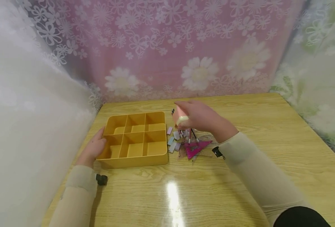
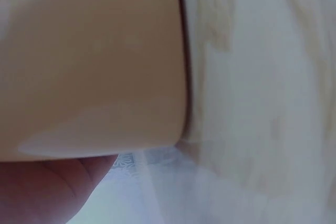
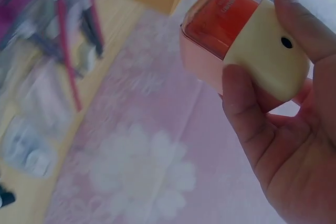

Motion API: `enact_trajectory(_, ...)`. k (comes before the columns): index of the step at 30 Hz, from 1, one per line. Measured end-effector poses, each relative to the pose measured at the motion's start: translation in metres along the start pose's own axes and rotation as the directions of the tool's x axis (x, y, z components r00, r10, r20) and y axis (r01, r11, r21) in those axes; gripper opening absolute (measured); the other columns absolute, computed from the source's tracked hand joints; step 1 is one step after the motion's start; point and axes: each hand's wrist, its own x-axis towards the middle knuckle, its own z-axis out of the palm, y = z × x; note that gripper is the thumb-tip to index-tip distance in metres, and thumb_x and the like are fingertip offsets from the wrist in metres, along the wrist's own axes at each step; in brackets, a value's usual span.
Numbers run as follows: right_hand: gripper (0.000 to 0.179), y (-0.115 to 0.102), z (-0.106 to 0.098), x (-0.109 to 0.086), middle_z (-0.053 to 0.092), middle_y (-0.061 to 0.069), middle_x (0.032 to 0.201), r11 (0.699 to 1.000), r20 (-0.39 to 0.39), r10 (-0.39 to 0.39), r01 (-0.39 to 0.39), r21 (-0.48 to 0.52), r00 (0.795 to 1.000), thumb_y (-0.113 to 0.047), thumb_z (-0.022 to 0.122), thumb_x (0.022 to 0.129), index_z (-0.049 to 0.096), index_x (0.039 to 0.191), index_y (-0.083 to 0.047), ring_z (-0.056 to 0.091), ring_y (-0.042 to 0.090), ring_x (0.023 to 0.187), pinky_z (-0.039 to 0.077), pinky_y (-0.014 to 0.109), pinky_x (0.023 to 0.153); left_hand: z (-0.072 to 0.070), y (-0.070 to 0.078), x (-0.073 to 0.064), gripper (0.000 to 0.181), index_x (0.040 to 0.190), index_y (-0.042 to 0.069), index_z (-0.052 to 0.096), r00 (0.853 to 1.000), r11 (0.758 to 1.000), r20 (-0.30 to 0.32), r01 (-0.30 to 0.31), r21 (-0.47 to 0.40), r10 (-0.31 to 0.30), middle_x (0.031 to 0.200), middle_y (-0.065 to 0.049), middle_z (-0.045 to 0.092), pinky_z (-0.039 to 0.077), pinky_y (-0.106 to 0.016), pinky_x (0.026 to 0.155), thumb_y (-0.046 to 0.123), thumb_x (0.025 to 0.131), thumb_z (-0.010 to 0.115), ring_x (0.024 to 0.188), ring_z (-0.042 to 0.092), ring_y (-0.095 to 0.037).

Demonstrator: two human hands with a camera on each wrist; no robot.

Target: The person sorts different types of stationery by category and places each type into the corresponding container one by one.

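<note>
In the head view, a yellow box point(image 1: 133, 161) with several square compartments stands on the table, its compartments bare. My left hand point(image 1: 93, 147) holds the box at its left wall; part of that hand is hidden behind the wall. The left wrist view shows the box's side point(image 2: 94, 66) very close, with a bit of the hand below it. Raised above a pile of stationery right of the box, my right hand point(image 1: 200, 116) grips a pencil sharpener point(image 3: 268, 51). The sharpener has a pink body, a cream end with a round hole and a see-through reddish cover.
Right of the box lie small pastel erasers point(image 1: 172, 147), a magenta set square point(image 1: 194, 149), and pencils point(image 1: 195, 135). The wooden table point(image 1: 269, 126) reaches a flowered pink cloth point(image 1: 156, 63) at the back. A white cloth point(image 1: 28, 110) hangs along the left.
</note>
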Motion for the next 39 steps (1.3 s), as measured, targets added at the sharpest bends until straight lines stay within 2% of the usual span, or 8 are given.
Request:
enact_trajectory(5,0.097,-0.029,0.001,0.011,0.038,0.015,0.155,0.999,0.052,-0.050,0.051,-0.005,0.997,-0.043,0.078,0.087,0.018,0.163,-0.033,0.051,0.032,0.121,0.051,0.045,0.088,0.000,0.000,-0.002,0.066,0.162,0.001,0.003,1.000,1.000,0.001,0.010,0.014,-0.010,0.166,-0.025,0.005,0.006,-0.060,0.119,0.003,0.101,0.028,0.151,0.003,-0.045)
enact_trajectory(10,0.094,-0.052,0.007,0.019,0.044,0.016,0.146,0.988,0.108,-0.149,0.151,-0.011,0.983,-0.038,0.073,0.092,0.012,0.164,-0.031,0.056,0.025,0.105,0.054,0.037,0.077,0.001,-0.001,-0.002,0.067,0.162,0.002,0.002,1.000,1.000,0.010,0.022,0.004,-0.022,0.166,-0.024,0.004,0.005,-0.061,0.119,0.003,0.101,0.028,0.151,0.002,-0.045)
enact_trajectory(17,0.092,-0.088,0.021,0.029,0.045,0.012,0.142,0.976,0.137,-0.216,0.216,0.016,0.967,-0.035,0.068,0.095,0.007,0.164,-0.033,0.054,0.019,0.099,0.052,0.031,0.076,0.002,-0.002,-0.002,0.067,0.163,0.006,0.004,0.999,0.999,0.001,0.034,0.016,-0.034,0.166,-0.022,0.007,0.006,-0.061,0.119,0.005,0.101,0.028,0.151,0.005,-0.044)
enact_trajectory(23,0.086,-0.121,0.042,0.041,0.049,0.010,0.130,0.959,0.097,-0.283,0.282,0.028,0.954,-0.050,0.068,0.093,0.019,0.163,-0.038,0.054,0.018,0.089,0.050,0.032,0.070,0.002,0.000,0.000,0.068,0.163,0.004,0.007,1.000,1.000,-0.009,0.027,-0.007,-0.027,0.166,-0.024,0.011,0.007,-0.062,0.119,0.003,0.099,0.029,0.151,0.007,-0.044)
enact_trajectory(28,0.076,-0.144,0.062,0.050,0.048,0.010,0.131,0.952,0.048,-0.306,0.304,0.041,0.951,-0.058,0.064,0.093,0.030,0.159,-0.042,0.055,0.016,0.084,0.049,0.032,0.069,0.003,-0.001,0.000,0.069,0.163,0.007,0.009,1.000,0.998,-0.007,0.026,-0.054,-0.026,0.164,-0.024,0.018,0.010,-0.064,0.118,0.001,0.098,0.031,0.149,0.014,-0.044)
enact_trajectory(32,0.075,-0.159,0.077,0.054,0.047,0.008,0.130,0.957,0.050,-0.290,0.289,0.023,0.956,-0.064,0.057,0.093,0.028,0.159,-0.043,0.055,0.015,0.077,0.048,0.029,0.063,0.003,-0.005,-0.001,0.070,0.164,0.009,0.012,1.000,0.997,-0.006,0.014,-0.073,-0.015,0.163,-0.023,0.021,0.013,-0.064,0.117,0.004,0.098,0.035,0.148,0.018,-0.044)
enact_trajectory(34,0.075,-0.165,0.083,0.056,0.048,0.008,0.130,0.957,0.057,-0.290,0.291,0.003,0.955,-0.067,0.052,0.094,0.025,0.160,-0.043,0.055,0.015,0.076,0.048,0.028,0.060,0.003,-0.006,-0.001,0.066,0.164,0.010,0.012,1.000,0.997,-0.008,-0.008,-0.077,0.007,0.164,-0.022,0.020,0.014,-0.064,0.117,0.010,0.103,0.038,0.149,0.017,-0.043)
enact_trajectory(39,0.070,-0.174,0.097,0.059,0.048,0.007,0.133,0.950,0.034,-0.301,0.303,-0.077,0.953,-0.066,0.045,0.098,0.024,0.160,-0.042,0.052,0.014,0.080,0.047,0.027,0.057,0.004,-0.006,-0.001,0.063,0.164,0.013,0.018,0.999,0.990,-0.005,-0.052,-0.131,0.052,0.163,-0.019,0.025,0.020,-0.061,0.116,0.025,0.108,0.045,0.146,0.023,-0.039)
